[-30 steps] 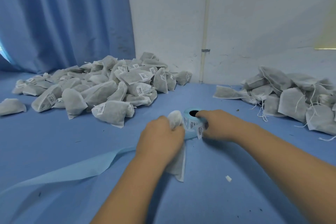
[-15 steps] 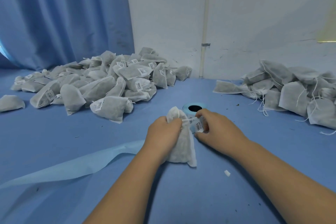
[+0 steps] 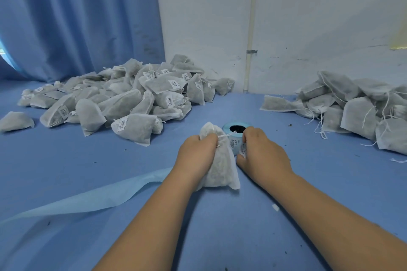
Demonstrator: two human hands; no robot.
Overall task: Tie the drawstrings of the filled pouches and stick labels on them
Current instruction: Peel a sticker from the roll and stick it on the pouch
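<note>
The fingers (image 3: 209,138) of the left hand (image 3: 196,154) are curled tight round the neck of a filled pouch (image 3: 220,169). The pouch stands on the blue worktop (image 3: 286,237), just in front of the label roll (image 3: 231,138). The right hand (image 3: 264,156) pinches the white drawstring (image 3: 226,134), which is stretched straight between both hands. Well to the left of the roll lies a heap of labelled pouches (image 3: 132,103). Well to the right of it lies a heap of unlabelled pouches (image 3: 356,110) with loose strings. A pale backing strip (image 3: 88,200) runs from the roll toward the near left.
</note>
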